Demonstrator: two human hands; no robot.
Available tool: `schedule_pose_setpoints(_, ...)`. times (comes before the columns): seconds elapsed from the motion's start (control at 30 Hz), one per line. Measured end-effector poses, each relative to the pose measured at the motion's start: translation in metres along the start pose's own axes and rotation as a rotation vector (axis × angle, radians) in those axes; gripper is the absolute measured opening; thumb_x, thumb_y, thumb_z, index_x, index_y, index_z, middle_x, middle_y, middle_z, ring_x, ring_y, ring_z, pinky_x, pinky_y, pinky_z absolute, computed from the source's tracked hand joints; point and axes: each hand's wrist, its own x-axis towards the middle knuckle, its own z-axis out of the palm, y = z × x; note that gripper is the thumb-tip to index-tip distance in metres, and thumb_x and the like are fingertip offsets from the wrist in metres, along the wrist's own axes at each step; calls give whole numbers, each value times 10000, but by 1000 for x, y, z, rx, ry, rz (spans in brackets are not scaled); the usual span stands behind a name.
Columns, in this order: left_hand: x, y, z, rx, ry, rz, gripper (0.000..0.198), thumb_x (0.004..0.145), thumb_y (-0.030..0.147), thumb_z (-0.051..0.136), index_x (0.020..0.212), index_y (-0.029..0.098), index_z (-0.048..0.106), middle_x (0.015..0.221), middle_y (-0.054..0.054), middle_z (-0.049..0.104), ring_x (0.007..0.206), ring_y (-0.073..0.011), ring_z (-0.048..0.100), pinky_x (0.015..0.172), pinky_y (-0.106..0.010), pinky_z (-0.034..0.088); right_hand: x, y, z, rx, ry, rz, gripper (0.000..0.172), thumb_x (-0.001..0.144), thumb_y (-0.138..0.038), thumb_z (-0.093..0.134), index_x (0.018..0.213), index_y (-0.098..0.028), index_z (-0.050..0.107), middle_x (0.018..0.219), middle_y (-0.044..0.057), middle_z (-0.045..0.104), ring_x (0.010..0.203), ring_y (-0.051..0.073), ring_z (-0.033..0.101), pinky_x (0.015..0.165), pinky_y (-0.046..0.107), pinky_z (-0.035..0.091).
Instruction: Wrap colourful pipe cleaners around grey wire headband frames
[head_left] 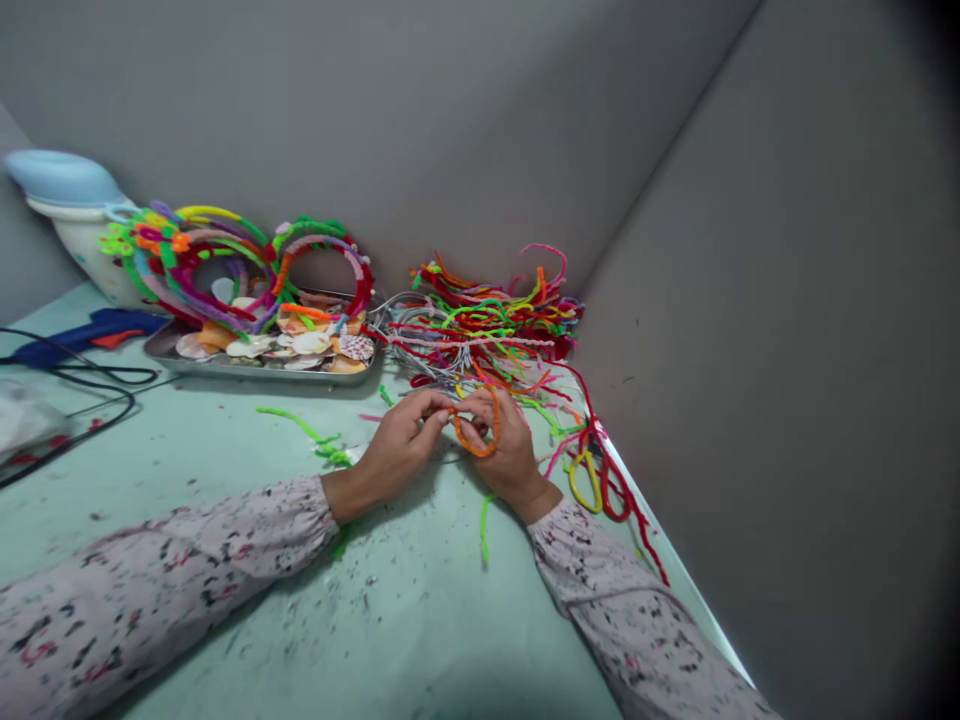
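An orange pipe cleaner [493,440], curved into a loop, is held up between my two hands above the table. My left hand [405,440] pinches it at the loop's left side with thumb and fingertips. Bent fingers of my right hand [510,450] grip the same pipe cleaner, and part of the loop lies across that hand. Green pipe cleaner pieces [300,425] lie to the left of my left hand. Another short green piece [484,530] rests below my right hand. Just behind my hands is a heap of many-coloured pipe cleaners [487,320].
A metal tray [255,372] holds shell-like pieces, with colourful wrapped hoops [217,240] standing on it. Scissors with yellow and red handles [589,485] lie at the right edge. A blue glue gun [97,330], its black cord and a blue-lidded container [82,215] are at left. Grey walls enclose the table.
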Motion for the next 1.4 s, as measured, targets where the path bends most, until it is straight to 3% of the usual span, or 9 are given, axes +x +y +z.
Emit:
schedule_pose_setpoints(0.3, 0, 1, 0, 17, 1, 2, 159, 912, 244, 462, 949, 167, 596, 941, -48, 650, 891, -182, 586, 790, -308, 445, 1, 1, 1, -10, 33, -27, 226, 866, -143, 544, 1055, -243, 618, 1021, 65, 603, 940, 179, 613, 720, 295, 547)
schedule_pose_setpoints(0.63, 0, -2, 0, 70, 6, 48, 156, 916, 233, 459, 948, 168, 598, 932, -48, 636, 905, -188, 576, 822, -326, 439, 3, -2, -3, -27, 35, -39, 156, 860, -169, 577, 1004, -224, 608, 979, 61, 643, 937, 193, 612, 831, 344, 509)
schedule_pose_setpoints(1.03, 1, 1, 0, 167, 13, 100, 132, 904, 194, 459, 913, 173, 589, 893, -38, 621, 885, -185, 560, 820, -325, 434, 5, -7, -4, -87, -5, 88, 43, 856, -203, 592, 875, -214, 628, 849, 34, 633, 765, 176, 563, 706, 302, 455)
schedule_pose_setpoints(1.4, 1, 2, 1, 148, 23, 44, 118, 898, 204, 466, 946, 169, 568, 932, -51, 622, 896, -188, 570, 801, -329, 447, 6, -9, -6, 11, -8, 116, 65, 869, -223, 582, 912, -209, 628, 891, 30, 642, 764, 159, 579, 723, 294, 453)
